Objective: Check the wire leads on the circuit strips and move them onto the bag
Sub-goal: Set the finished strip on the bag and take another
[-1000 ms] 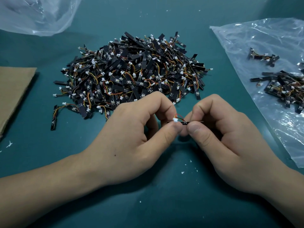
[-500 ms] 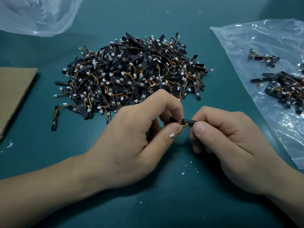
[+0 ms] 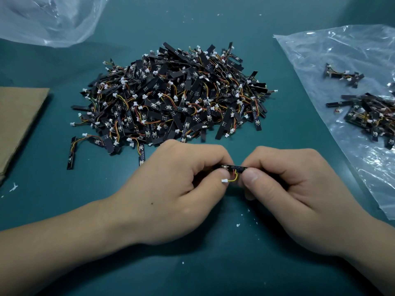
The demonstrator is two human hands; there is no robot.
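Our left hand [image 3: 175, 189] and right hand [image 3: 295, 189] each pinch one strip [image 3: 236, 167]; teal mat [image 3: 295, 129] shows between pile [image 3: 171, 99] and the edge of the bag [image 3: 310, 60].

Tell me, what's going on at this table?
A person pinches one circuit strip between the left hand and the right hand, its wire lead and white plug curling down. A big pile of strips waits behind them on the green table, and a few strips already lie on the clear bag at the right.

hands [image 3: 177, 184] [image 3: 295, 189] 2 | plastic bags [image 3: 316, 50] [image 3: 42, 20] 2 | cardboard [image 3: 19, 116] 1 | held strip [image 3: 237, 167] 1 | loose strips [image 3: 171, 99] uncountable
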